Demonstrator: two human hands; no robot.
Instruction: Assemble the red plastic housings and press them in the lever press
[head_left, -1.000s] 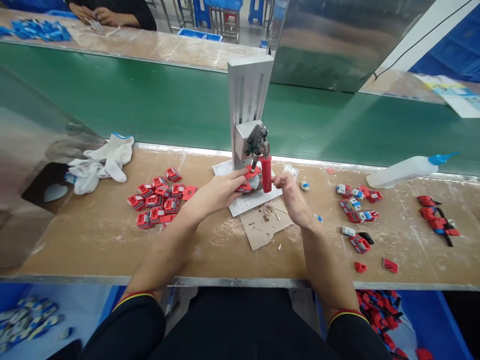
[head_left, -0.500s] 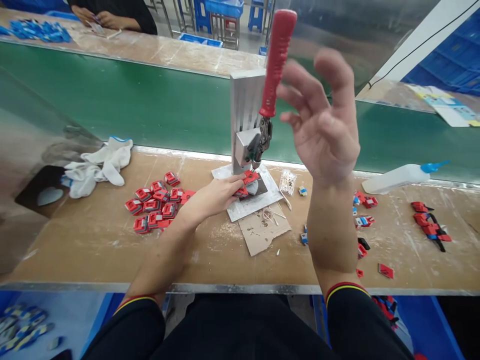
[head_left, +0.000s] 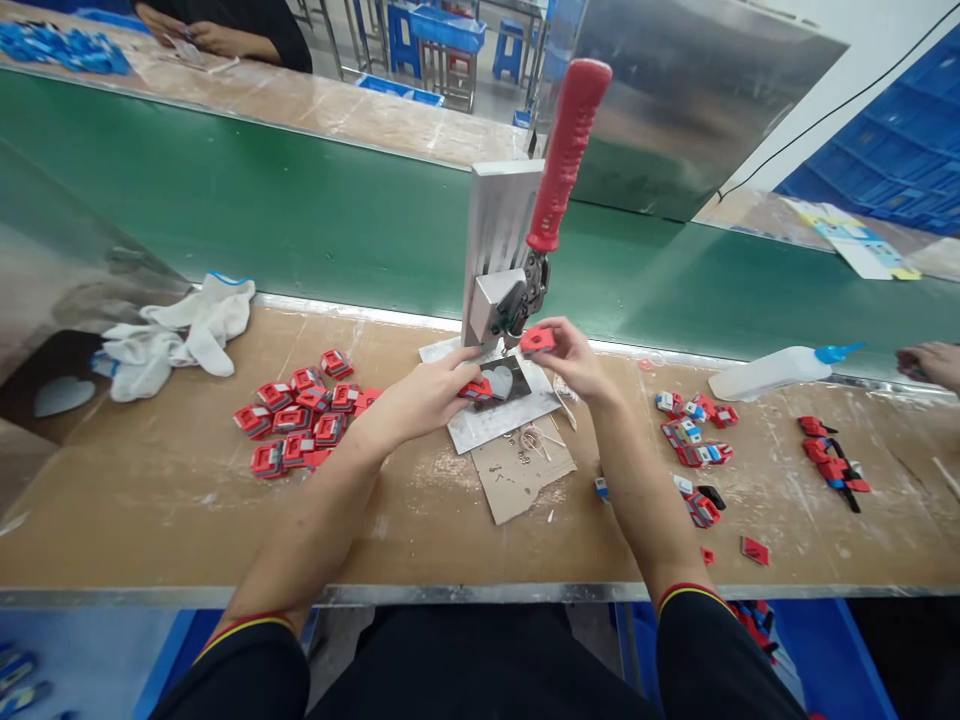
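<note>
- Under the small press [head_left: 499, 260], its base plate is partly hidden by my hands.
- My left hand [head_left: 427, 395] pinches a red piece [head_left: 475, 389] at the plate's edge.
- My right hand [head_left: 574, 358] grips another red clip [head_left: 538, 340] between fingertips, just beside the press head.
- Red lever handle [head_left: 568, 150] stands raised.
- Loose red parts [head_left: 300, 420] lie left on the tabletop [head_left: 187, 500]; a white bottle [head_left: 772, 368] lies right.

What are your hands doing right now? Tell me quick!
Right hand pinches red part under raised press handle. Left hand holds second red part at the plate. Nothing blocking.
</note>
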